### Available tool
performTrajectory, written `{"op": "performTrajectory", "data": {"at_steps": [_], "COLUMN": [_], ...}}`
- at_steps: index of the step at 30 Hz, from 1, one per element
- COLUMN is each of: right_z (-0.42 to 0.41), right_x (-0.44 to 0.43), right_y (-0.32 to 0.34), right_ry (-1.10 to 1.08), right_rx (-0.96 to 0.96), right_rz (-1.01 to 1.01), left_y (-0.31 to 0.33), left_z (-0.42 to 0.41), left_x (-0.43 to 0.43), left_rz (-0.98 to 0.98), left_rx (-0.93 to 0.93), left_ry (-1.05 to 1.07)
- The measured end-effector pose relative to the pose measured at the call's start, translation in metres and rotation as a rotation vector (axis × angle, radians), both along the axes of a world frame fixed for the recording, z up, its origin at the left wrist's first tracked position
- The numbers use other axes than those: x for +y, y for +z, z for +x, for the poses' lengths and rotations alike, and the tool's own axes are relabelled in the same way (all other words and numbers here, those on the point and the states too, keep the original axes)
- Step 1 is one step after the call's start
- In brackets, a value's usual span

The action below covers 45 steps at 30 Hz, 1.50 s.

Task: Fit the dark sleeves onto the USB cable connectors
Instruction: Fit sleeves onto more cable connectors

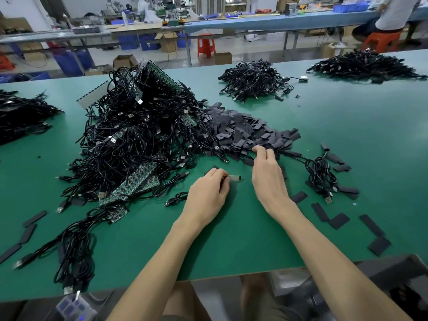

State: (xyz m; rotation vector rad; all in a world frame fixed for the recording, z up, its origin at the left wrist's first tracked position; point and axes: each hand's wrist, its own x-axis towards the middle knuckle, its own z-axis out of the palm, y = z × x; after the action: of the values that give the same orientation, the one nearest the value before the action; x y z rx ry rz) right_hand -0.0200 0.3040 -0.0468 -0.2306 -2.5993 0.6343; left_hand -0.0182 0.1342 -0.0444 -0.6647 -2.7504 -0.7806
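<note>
Two bare hands are working over the green counter (231, 246): the left hand (208, 193) is curling its fingers round a USB connector (235, 178), whose shiny metal plug is poking out rightward while its cable is hiding under the palm. The right hand (268, 179) is reaching into the near edge of the pile of dark sleeves (250, 133), fingers bending down among them; whether they are pinching one I cannot tell. Bare mat is lying open between the forearms. Flat, matte loose sleeves (339, 220) are lying scattered beside a glossy black cable heap (139, 140)
</note>
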Motion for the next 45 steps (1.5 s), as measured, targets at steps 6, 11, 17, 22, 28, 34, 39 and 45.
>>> {"op": "performTrajectory", "data": {"at_steps": [6, 11, 17, 22, 28, 34, 39, 45], "right_z": [0.001, 0.006, 0.013, 0.018, 0.022, 0.022, 0.021, 0.02], "right_x": [0.009, 0.022, 0.014, 0.002, -0.001, -0.001, -0.001, -0.002], "right_y": [0.004, 0.009, 0.014, 0.015, 0.014, 0.011, 0.01, 0.008], "right_ry": [0.056, 0.114, 0.332, 0.544, 0.628, 0.627, 0.67, 0.661], "right_rx": [0.135, 0.16, 0.065, -0.109, -0.156, -0.117, -0.133, -0.138], "right_rz": [-0.294, -0.758, -1.101, -1.28, -1.368, -1.367, -1.381, -1.315], "left_y": [0.001, 0.002, 0.001, 0.003, 0.002, 0.002, 0.001, 0.0], "left_z": [0.003, 0.004, -0.002, -0.005, -0.004, -0.004, -0.004, -0.005], "left_x": [-0.001, -0.005, -0.008, -0.011, -0.01, -0.011, -0.012, -0.012], "left_rz": [0.102, 0.233, 0.365, 0.549, 0.555, 0.523, 0.475, 0.445], "left_rx": [0.011, 0.084, 0.069, 0.012, -0.051, -0.059, -0.069, -0.077], "left_ry": [-0.001, 0.067, 0.145, 0.068, -0.063, -0.089, -0.097, -0.098]}}
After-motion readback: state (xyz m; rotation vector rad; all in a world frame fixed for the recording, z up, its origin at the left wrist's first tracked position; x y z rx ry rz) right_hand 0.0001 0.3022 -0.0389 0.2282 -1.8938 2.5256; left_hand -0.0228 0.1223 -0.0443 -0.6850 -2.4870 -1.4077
